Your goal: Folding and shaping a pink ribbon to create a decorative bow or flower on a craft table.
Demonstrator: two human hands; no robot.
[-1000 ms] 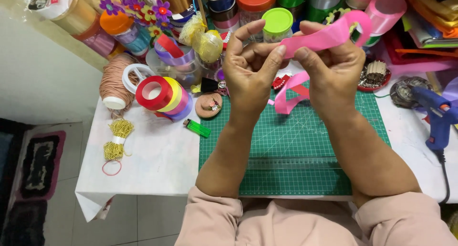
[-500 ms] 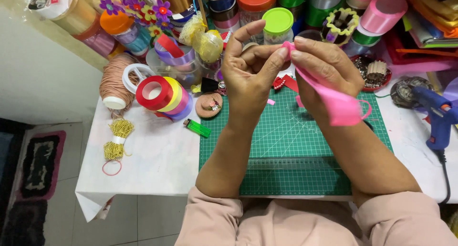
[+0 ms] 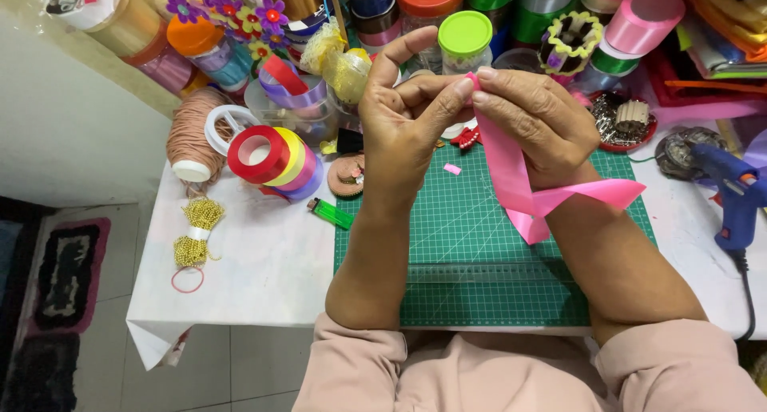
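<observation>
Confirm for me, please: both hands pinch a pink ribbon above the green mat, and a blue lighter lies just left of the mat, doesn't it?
Not quite: the lighter is green, not blue, as the head view shows. The rest holds: the left hand and right hand pinch the pink ribbon above the green mat, and the lighter lies just left of the mat.
</observation>
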